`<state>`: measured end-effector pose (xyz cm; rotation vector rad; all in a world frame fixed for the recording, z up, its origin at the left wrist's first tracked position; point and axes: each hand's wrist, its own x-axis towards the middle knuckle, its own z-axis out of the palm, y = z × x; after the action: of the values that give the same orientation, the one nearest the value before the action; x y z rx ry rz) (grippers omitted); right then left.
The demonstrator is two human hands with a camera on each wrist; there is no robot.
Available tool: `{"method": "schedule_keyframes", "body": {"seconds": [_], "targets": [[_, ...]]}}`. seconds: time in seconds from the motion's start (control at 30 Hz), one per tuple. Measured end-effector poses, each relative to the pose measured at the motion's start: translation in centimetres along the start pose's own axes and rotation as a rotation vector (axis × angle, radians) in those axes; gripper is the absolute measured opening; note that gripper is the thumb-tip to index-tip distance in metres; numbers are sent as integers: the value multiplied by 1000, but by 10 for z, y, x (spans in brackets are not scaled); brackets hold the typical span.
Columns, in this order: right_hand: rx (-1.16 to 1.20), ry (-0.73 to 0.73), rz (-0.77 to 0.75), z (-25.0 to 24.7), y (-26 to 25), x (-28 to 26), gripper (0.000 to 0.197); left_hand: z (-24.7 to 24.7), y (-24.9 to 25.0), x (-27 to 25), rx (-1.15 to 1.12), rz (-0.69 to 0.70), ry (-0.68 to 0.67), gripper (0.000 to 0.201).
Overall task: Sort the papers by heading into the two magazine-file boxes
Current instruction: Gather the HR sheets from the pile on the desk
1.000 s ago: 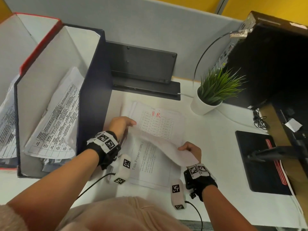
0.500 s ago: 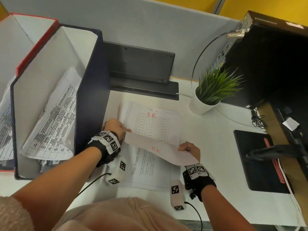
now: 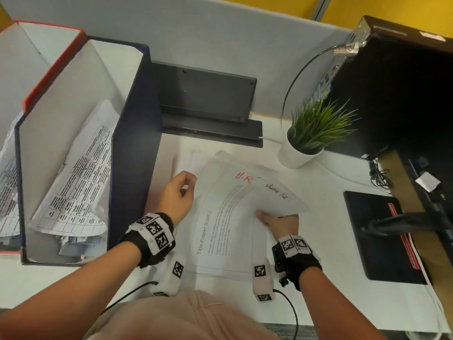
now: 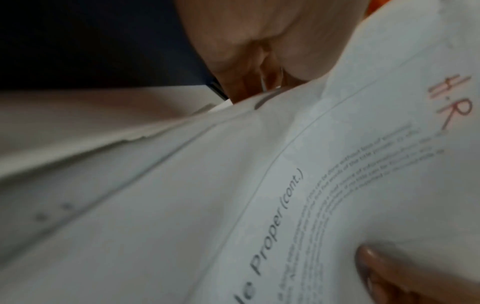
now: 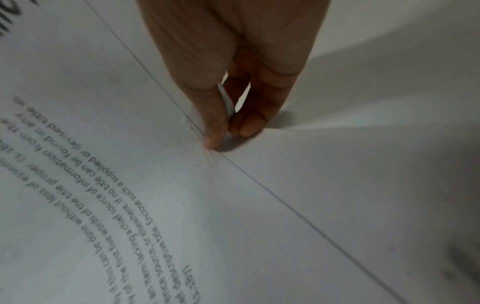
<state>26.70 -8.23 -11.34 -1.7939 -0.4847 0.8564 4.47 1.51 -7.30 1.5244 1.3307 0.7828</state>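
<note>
- The dark blue magazine-file box (image 3: 132, 153), at the left of the head frame, already held several table-printed sheets; the red-edged box (image 3: 36, 77) in the upper left held some too, so part of the sorting looked done.
- A loose pile of papers (image 3: 220, 241) lay unsorted at centre frame, on the white desk (image 3: 318, 241).
- The right hand (image 3: 279, 220) pinched a sheet headed "H.R" (image 3: 245, 190) at its right edge, lifted off the pile.
- The left hand (image 3: 177, 192), fingers curled, gripped papers at the pile's left side.
</note>
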Motion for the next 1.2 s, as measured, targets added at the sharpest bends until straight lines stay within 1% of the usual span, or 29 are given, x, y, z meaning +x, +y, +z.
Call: {"method": "schedule_keyframes", "body": {"seconds": [0.03,0.07,0.1,0.13,0.2,0.23,0.27,0.3,0.33,0.37,0.4,0.43,0.5,0.57,0.63,0.7,0.73,0.8,0.9,0.97,1.03,1.07,1.13,1.2], "targets": [[48,-7,-28,0,-1,1,56,0,0,1,-47,-32,5,10],[73,-14,-57,0,-3,1,62,0,-1,2,-78,-63,6,10],[75,-34,-69,1,-5,0,63,0,-1,3,-97,-90,2,10],[58,-48,-56,1,-5,0,58,-1,-1,4,-121,-108,-6,11],[-11,-53,5,4,-7,-3,34,-2,-1,6,-180,-133,-22,21],[-26,-58,31,4,-7,-3,25,-2,-1,10,-197,-156,-24,27],[-26,-73,39,3,-6,-3,26,-3,-3,13,-194,-193,-19,31],[50,-87,67,3,-4,-3,34,-4,-5,18,-167,-239,-8,31],[183,-82,131,2,-4,-3,39,-5,-8,24,-111,-286,17,29],[301,-74,214,0,-3,-3,39,-7,-11,29,-12,-332,42,24],[364,-69,282,-1,-2,-3,36,-9,-14,34,94,-374,49,21],[391,-71,327,-2,-1,-5,34,-10,-16,37,177,-407,34,24],[408,-79,363,-2,2,-5,38,-11,-17,41,260,-442,-34,33],[418,-70,353,0,3,-4,48,-11,-16,43,322,-427,-60,35],[420,-51,348,0,3,-2,48,-10,-14,42,390,-393,-81,39],[440,-58,386,2,2,-3,39,-10,-13,40,437,-341,-100,32],[442,-64,384,2,3,-3,39,-10,-12,39,456,-315,-109,28],[415,-63,336,2,4,-2,46,-9,-10,38,499,-276,-126,21],[392,-59,315,0,-2,-1,49,-8,-5,36,539,-255,-142,18],[445,-28,323,0,-4,0,55,-8,-1,32,581,-237,-158,18],[520,18,327,1,-2,2,56,-8,1,25,621,-207,-152,18],[519,27,321,1,-2,2,56,-8,2,21,641,-175,-134,19],[475,24,263,2,2,2,59,-8,0,13,662,-32,-64,23],[310,12,75,1,6,2,56,-9,-3,6,555,150,-9,27]]}}
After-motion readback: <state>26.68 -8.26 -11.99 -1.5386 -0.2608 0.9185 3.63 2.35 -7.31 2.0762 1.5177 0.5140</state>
